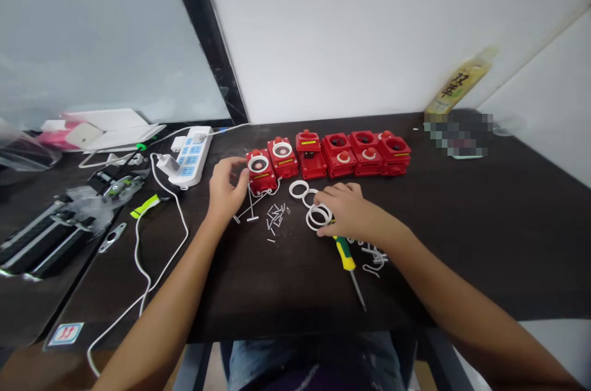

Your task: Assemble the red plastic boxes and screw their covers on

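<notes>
A row of several red plastic boxes (pixel 339 154) stands on the dark table (pixel 484 225). My left hand (pixel 226 189) grips the leftmost red box (pixel 261 172), which has a white ring on top. My right hand (pixel 348 211) lies over a small pile of white rings (pixel 318 215), its fingers curled on them. Two more white rings (pixel 299 189) lie just beyond. A heap of small screws (pixel 276 217) sits between my hands. A yellow-and-green screwdriver (pixel 347 258) lies below my right hand.
A white power strip (pixel 191 157) with cables lies at the left. Black tools in plastic (pixel 60 225) and flat boxes (pixel 106 129) sit further left. A yellow bottle (pixel 457 83) leans on the wall at right. Bent wire clips (pixel 375 255) lie by my right wrist.
</notes>
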Available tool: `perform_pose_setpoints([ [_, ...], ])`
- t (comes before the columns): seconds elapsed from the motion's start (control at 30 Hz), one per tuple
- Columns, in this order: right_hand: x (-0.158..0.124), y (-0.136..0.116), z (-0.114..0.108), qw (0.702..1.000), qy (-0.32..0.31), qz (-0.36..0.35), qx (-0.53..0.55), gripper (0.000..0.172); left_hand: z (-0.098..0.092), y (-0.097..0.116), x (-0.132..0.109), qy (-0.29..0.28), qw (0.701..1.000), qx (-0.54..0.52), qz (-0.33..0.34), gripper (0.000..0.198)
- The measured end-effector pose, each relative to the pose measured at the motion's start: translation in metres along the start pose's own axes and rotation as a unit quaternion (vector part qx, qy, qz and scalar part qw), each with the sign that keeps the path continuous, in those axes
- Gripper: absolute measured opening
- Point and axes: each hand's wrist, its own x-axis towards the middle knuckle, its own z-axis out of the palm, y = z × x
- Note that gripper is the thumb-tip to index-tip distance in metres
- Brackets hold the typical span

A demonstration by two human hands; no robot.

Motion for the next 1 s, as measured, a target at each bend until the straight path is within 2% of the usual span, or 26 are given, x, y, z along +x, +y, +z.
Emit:
perform_pose_setpoints([
  [0.1,0.001,-0.004,0.009,0.999,0.011,-0.016,-0.031,0.035,0.007,-0.004,-0.005,-0.056,0.998,0.013,0.018,0.029],
  [0.2,0.001,-0.005,0.015,0.998,0.022,-0.028,-0.047,0.029,0.01,-0.007,-0.009,-0.075,0.997,0.018,0.017,0.034],
  [0.3,-0.001,-0.005,0.017,0.997,0.033,-0.038,-0.06,0.03,0.01,-0.01,-0.011,-0.078,0.997,0.016,0.014,0.039],
  [0.43,-0.003,-0.004,0.017,0.996,0.047,-0.048,-0.065,0.048,0.01,-0.013,-0.01,-0.074,0.997,-0.003,0.008,0.039],
  [0.5,-0.002,-0.004,0.017,0.996,0.038,-0.048,-0.063,0.051,0.01,-0.013,-0.01,-0.058,0.998,-0.023,-0.002,0.036],
  [0.8,0.001,-0.01,0.019,0.996,0.032,-0.047,-0.064,0.036,0.019,-0.015,-0.013,-0.003,0.996,-0.059,-0.061,0.033],
  [0.9,0.004,-0.009,0.017,0.995,0.071,-0.056,-0.046,0.037,0.021,-0.014,-0.015,-0.002,0.997,-0.063,-0.052,0.036],
  [1.0,0.009,-0.006,0.018,0.991,0.123,-0.045,-0.039,0.04,0.021,-0.012,-0.016,-0.034,0.998,-0.045,-0.018,0.044],
])
